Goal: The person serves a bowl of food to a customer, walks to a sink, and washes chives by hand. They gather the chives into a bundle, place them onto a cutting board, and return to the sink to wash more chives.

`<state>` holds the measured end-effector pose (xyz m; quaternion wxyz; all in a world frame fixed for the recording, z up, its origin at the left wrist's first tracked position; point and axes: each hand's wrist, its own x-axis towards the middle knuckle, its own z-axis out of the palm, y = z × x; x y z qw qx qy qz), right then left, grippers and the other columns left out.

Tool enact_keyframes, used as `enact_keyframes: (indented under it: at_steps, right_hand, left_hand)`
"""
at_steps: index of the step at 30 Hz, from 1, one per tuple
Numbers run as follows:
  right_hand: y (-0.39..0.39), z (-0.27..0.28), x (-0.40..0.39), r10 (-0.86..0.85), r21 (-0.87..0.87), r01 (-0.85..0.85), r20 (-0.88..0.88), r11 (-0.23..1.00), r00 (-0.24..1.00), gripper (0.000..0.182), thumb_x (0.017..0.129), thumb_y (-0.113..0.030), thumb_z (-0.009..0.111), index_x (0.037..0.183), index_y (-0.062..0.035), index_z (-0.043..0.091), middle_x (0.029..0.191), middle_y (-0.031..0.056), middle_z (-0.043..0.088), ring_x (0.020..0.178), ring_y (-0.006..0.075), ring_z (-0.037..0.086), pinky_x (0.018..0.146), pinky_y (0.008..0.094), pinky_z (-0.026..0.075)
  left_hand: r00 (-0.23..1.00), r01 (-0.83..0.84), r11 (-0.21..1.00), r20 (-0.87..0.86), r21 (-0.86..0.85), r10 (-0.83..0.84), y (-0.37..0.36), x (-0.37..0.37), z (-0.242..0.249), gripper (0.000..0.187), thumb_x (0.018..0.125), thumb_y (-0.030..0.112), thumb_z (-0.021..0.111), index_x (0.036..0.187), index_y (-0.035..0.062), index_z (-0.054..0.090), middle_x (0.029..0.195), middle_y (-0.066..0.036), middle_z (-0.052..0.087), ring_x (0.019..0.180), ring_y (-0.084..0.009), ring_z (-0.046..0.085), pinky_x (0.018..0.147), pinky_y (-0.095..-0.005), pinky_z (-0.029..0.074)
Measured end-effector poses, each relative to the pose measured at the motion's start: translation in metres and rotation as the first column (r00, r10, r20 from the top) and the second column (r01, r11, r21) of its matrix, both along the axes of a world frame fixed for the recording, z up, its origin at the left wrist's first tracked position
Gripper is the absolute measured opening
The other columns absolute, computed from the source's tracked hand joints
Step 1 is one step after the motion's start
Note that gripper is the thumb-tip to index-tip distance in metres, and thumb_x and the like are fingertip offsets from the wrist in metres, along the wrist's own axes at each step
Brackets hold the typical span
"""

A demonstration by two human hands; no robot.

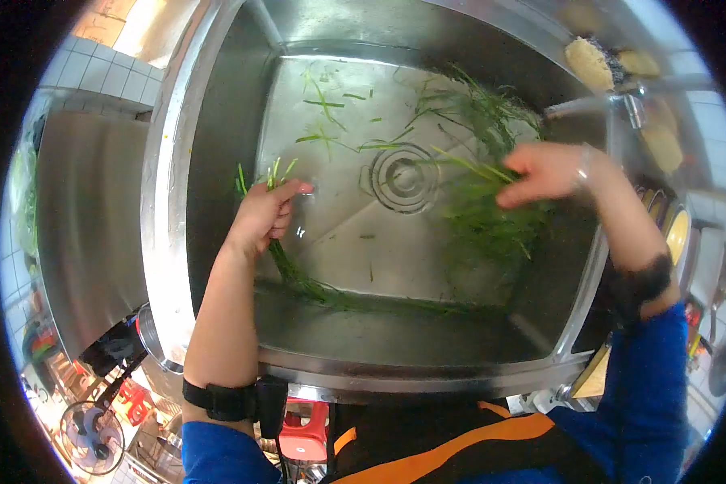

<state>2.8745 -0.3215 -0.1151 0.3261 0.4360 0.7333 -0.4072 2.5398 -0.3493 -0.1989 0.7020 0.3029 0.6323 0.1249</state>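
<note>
1. White tiles (97, 77) show at the edges of the room around my wide metal sink (165, 202), and a flat metal panel (93, 226) stands beside it on my left.
2. Below on the left is a fan (93, 436); a red stool (305, 431) shows beyond the sink's near edge, next to my dark apron with its orange strap (452, 452).
3. The basin looks wet and shiny, with a round drain (406, 179) near the middle of its floor.
4. My left hand (264, 211) is clenched around a bunch of greens (286, 266). The pale ends poke up past my thumb, and the leafy lengths trail down and along the near wall of the basin.
5. My right hand (544, 173) is on the other side, above the basin floor, pinching green stems (476, 167) between thumb and fingers; their ends point toward the drain.
6. Under and beyond that hand spreads a heap of greens (492, 234), too blurred for me to tell which strands I grip and which lie loose.
7. Short cut pieces (327, 104) are scattered over the far left part of the floor, well apart from the heap.
8. I wear blue sleeves (226, 452), and a black strap (218, 401) circles my left forearm.
</note>
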Motion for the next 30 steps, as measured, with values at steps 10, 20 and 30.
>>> enact_keyframes:
  at_steps: [10,20,30]
  right_hand:
    - [0.012,-0.081,-0.049,-0.091,0.636,0.590,-0.639,0.498,0.764,0.013,0.069,-0.018,0.052,0.076,-0.0108,0.060,0.076,0.0083,0.059,0.073,0.0259,0.056,0.066,0.0364,0.044]
    - [0.016,-0.127,-0.029,-0.360,0.629,0.254,0.044,0.734,0.932,0.014,0.064,-0.014,0.055,0.078,-0.0102,0.058,0.077,0.0095,0.058,0.075,0.0266,0.054,0.065,0.0357,0.044]
    - [-0.015,-0.046,-0.105,-0.150,0.334,0.699,-0.832,0.633,0.534,0.012,0.066,-0.012,0.062,0.073,-0.0044,0.056,0.068,0.0046,0.057,0.062,0.0124,0.055,0.054,0.0250,0.042]
  left_hand:
    - [0.998,-0.045,0.997,0.029,-0.054,0.047,-0.001,-0.002,-0.007,0.021,0.083,0.026,0.042,0.084,0.0070,0.053,0.050,0.007,0.024,0.039,-0.0043,0.019,0.036,-0.0200,0.014]
    - [0.999,-0.019,0.999,0.036,-0.044,0.021,0.001,0.000,-0.007,0.019,0.082,0.023,0.042,0.082,0.0072,0.052,0.049,0.007,0.024,0.039,-0.0042,0.018,0.036,-0.0207,0.013]
    - [0.974,-0.133,0.991,0.179,-0.030,0.137,0.001,-0.004,-0.013,0.016,0.080,0.018,0.046,0.083,0.0035,0.054,0.053,0.005,0.032,0.045,-0.0071,0.031,0.040,-0.0204,0.023]
